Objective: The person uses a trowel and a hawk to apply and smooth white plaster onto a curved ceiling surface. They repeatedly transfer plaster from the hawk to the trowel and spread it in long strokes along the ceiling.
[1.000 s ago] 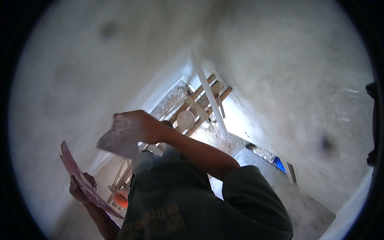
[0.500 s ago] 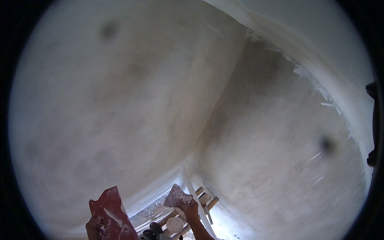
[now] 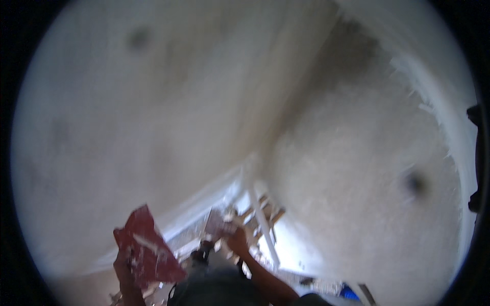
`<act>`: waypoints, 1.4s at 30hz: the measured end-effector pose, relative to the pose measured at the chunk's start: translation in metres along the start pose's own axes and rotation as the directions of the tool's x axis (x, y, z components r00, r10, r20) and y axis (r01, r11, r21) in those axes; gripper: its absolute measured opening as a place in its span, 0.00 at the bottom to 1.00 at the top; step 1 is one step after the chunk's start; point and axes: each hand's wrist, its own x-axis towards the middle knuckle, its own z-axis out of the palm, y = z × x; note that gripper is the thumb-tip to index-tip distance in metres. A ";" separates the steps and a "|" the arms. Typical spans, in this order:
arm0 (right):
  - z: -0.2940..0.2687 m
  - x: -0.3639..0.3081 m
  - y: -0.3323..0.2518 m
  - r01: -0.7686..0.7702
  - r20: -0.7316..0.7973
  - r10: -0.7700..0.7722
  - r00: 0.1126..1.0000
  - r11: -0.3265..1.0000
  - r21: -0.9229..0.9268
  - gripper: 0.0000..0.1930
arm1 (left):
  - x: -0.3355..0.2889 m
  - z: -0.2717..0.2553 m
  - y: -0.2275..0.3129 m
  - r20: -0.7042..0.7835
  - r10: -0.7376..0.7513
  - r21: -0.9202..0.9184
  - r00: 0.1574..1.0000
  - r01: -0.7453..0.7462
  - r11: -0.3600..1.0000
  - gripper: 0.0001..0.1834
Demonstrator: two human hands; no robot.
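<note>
My left hand (image 3: 122, 268) is closed around the edge of a red, irregular flat board (image 3: 148, 250) with a smear of white paste across its face. To the right of it, my right hand (image 3: 237, 241) grips a wide-bladed putty knife (image 3: 215, 224), its blade whitish with residue and pointing up and left. Blur hides the exact hold of the fingers. Both tools are apart from each other, low in the view, in front of the walls.
Two smeared, plastered walls, the left wall (image 3: 127, 127) and the right wall (image 3: 352, 168), meet in a corner. A ragged white edge (image 3: 434, 109) curves at upper right. Below stand wooden bars (image 3: 278, 217) and a pale pole (image 3: 264, 229). Something blue (image 3: 348, 292) lies low right.
The view has tilted down, so more of my body and the floor shows. Both hands appear higher in the picture, still holding the red board and the putty knife.
</note>
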 end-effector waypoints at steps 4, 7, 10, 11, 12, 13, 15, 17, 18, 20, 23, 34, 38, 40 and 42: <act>-0.049 -0.011 0.035 -0.136 -0.283 0.161 0.946 0.985 0.106 0.24 | 0.008 0.009 0.000 -0.007 -0.034 0.006 0.999 0.034 0.999 0.23; -0.124 -0.032 0.065 0.230 -0.446 -0.047 0.894 0.902 0.366 0.07 | -0.006 0.043 -0.001 0.066 -0.005 -0.037 0.998 0.008 0.999 0.21; -0.198 -0.074 0.094 0.094 -0.724 0.222 0.652 0.925 0.369 0.07 | -0.029 0.088 -0.015 0.210 -0.019 -0.045 0.978 0.029 0.999 0.20; -0.215 -0.090 0.101 0.093 -0.723 0.328 0.608 0.875 0.475 0.05 | -0.034 0.098 -0.018 0.136 -0.042 -0.025 0.990 0.045 0.999 0.20; -0.226 -0.106 0.106 0.061 -0.667 0.429 0.608 0.813 0.579 0.05 | -0.038 0.105 -0.017 0.130 -0.051 -0.022 0.990 0.055 0.998 0.20; -0.232 -0.120 0.110 0.018 -0.633 0.555 0.540 0.744 0.668 0.04 | -0.039 0.104 -0.019 0.057 -0.085 -0.002 0.995 0.086 0.996 0.19; -0.236 -0.140 0.110 0.077 -0.650 0.543 0.531 0.734 0.675 0.06 | -0.033 0.102 -0.023 0.179 -0.041 -0.077 0.983 0.056 0.995 0.18; -0.236 -0.147 0.103 0.104 -0.732 0.499 0.463 0.790 0.605 0.09 | -0.029 0.091 -0.032 0.209 -0.036 -0.118 0.977 0.062 0.991 0.16; -0.235 -0.146 0.096 0.116 -0.746 0.476 0.465 0.803 0.585 0.09 | -0.027 0.086 -0.038 0.227 -0.034 -0.140 0.973 0.067 0.988 0.16; -0.232 -0.134 0.076 0.135 -0.749 0.438 0.497 0.814 0.566 0.10 | -0.017 0.078 -0.048 0.312 -0.032 -0.139 0.950 0.079 0.987 0.15; -0.229 -0.101 0.028 0.103 -0.675 0.450 0.585 0.785 0.611 0.09 | -0.017 0.088 -0.054 0.287 -0.078 -0.177 0.955 0.133 0.975 0.19; -0.171 -0.065 -0.138 0.782 -0.205 -0.875 0.439 0.484 -0.394 0.23 | -0.039 0.161 -0.097 0.370 0.355 -0.672 0.858 -0.017 0.740 0.21; -0.145 -0.073 -0.140 0.807 -0.171 -0.876 0.450 0.481 -0.342 0.25 | -0.036 0.164 -0.114 0.354 0.432 -0.732 0.829 -0.041 0.680 0.25; -0.142 -0.077 -0.138 0.797 -0.189 -0.864 0.466 0.503 -0.334 0.26 | -0.040 0.167 -0.119 0.335 0.450 -0.746 0.828 -0.059 0.663 0.26; -0.140 -0.081 -0.136 0.791 -0.135 -0.876 0.464 0.478 -0.381 0.26 | -0.044 0.171 -0.123 0.320 0.462 -0.758 0.827 -0.069 0.648 0.26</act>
